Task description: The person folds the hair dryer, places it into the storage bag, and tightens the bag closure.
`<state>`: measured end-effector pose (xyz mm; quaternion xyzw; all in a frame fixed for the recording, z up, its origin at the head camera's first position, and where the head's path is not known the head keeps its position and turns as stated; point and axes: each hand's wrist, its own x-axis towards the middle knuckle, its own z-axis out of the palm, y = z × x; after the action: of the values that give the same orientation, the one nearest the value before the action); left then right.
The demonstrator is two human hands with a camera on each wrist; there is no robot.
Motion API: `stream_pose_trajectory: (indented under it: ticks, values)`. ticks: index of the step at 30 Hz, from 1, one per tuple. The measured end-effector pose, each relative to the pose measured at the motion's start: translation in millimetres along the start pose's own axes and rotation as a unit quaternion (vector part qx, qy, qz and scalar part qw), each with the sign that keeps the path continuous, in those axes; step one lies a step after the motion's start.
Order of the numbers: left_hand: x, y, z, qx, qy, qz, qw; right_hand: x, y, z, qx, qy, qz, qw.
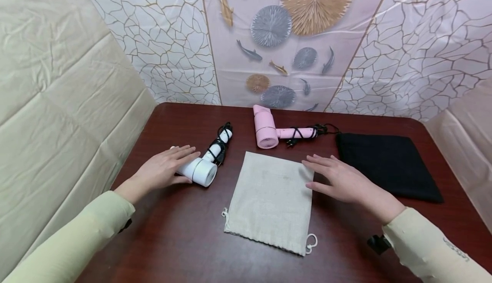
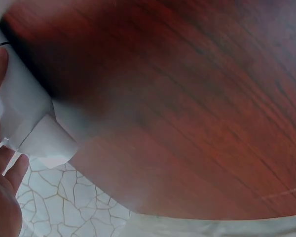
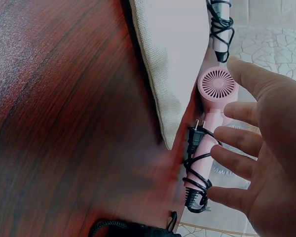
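A white hair dryer (image 1: 203, 172) lies on the left of the table, its black cord wound round the handle. My left hand (image 1: 161, 169) is at the rear of its barrel, fingers extended over the far side and thumb along the near side. In the left wrist view the thumb tip overlaps the white barrel (image 2: 22, 94). Flat in the middle lies a beige drawstring bag (image 1: 274, 201). Over its right edge hovers my right hand (image 1: 344, 180), fingers spread and nothing held.
Behind the beige bag lies a pink hair dryer (image 1: 266, 127) with a black cord round its handle. A black drawstring bag (image 1: 388, 165) is flat on the right. Patterned cloth (image 1: 173, 39) hangs behind the dark red table (image 1: 173, 240), and pale cloth walls flank it.
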<state>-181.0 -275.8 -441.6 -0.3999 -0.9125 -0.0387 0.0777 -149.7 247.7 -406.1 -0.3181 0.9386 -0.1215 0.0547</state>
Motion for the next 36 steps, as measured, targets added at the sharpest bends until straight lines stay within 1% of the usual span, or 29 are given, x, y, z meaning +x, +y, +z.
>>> stream_pose_trajectory:
  ticks: [10,16,21,26,32,36]
  values:
    - [2.5,7.9,5.9,0.005,-0.011,0.001,0.9999,3.1,0.2,-2.3,0.002,0.004,-0.003,1.0]
    - [2.3,9.9,6.8,0.012,-0.005,0.002,0.9999,6.0,-0.5,-1.1,0.004,0.004,-0.005,1.0]
    - [1.9,11.2,10.7,0.017,0.017,0.016,0.9996,8.2,-1.4,-0.4,0.003,0.004,-0.008,1.0]
    - [2.3,14.4,12.7,0.034,0.049,0.037,0.9975,9.2,-2.9,-0.6,0.001,0.011,-0.011,0.9999]
    - [4.0,20.1,10.2,0.057,0.088,0.049,0.9933,12.5,-4.3,-0.2,0.016,0.012,-0.016,0.9997]
    - [6.4,24.9,5.1,0.063,0.109,0.051,0.9907,16.7,-6.6,-0.8,0.033,0.005,-0.008,0.9994]
